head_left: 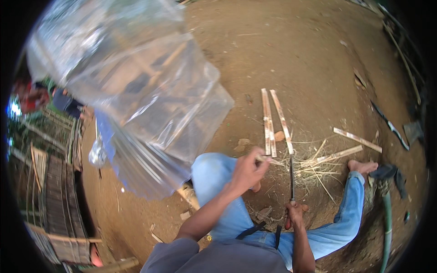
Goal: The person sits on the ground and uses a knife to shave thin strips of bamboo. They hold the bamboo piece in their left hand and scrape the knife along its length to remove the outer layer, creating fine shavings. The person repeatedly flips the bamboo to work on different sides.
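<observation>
My left hand (248, 172) is closed around a short, pale bamboo strip (275, 162), held just beyond my bent left knee. In my right hand (296, 214), the handle of a long knife (292, 182) is gripped low between my legs. Its narrow dark blade points away from me, close to the strip. Beyond the hands, flat split bamboo slats (268, 123) lie on the ground, one slat (282, 119) slightly apart. Thin curled bamboo shavings (312, 169) are heaped right of the blade. More slats (357, 139) rest around that heap.
A clear plastic sheet (136, 98) and a corrugated translucent panel (141, 157) hang on the left. A second knife (397, 131) lies on the dirt at right, above a green pole (387, 227). Another person (68, 102) is at far left, near a slatted bamboo structure (61, 204).
</observation>
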The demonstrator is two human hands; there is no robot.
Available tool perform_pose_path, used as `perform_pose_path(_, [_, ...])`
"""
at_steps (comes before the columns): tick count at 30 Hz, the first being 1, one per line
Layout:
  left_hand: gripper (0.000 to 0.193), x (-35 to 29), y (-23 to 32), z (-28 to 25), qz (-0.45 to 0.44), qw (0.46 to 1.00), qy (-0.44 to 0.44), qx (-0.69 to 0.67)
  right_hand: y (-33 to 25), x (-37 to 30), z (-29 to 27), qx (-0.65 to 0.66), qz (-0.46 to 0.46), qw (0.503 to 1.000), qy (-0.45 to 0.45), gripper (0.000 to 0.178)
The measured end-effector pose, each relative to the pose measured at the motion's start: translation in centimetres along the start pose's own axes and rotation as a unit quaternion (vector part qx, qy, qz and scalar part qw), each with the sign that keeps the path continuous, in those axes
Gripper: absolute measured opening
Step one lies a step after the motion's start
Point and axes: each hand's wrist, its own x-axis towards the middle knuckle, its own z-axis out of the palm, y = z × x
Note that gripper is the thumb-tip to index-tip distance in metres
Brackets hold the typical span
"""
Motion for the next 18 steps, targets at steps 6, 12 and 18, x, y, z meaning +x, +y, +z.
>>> perform_pose_path(6, [0.011, 4.4, -3.4, -1.1, 0.139, 0.973, 0.065, 0.170, -1.7, 1.1, -0.3, -0.018, 0.060, 0.997, 0.055, 0.021])
perform_pose_path(12, [0.016, 7.0, -1.4, 2.4, -0.116, 0.971, 0.084, -0.192, -1.5, 1.8, -0.6, 0.105, 0.157, 0.980, 0.062, 0.024])
perform_pose_path(18, [0.019, 8.4, -1.4, 2.9, -0.091, 0.970, 0.048, -0.222, -1.1, 2.2, -0.1, 0.104, 0.148, 0.982, 0.052, 0.026])
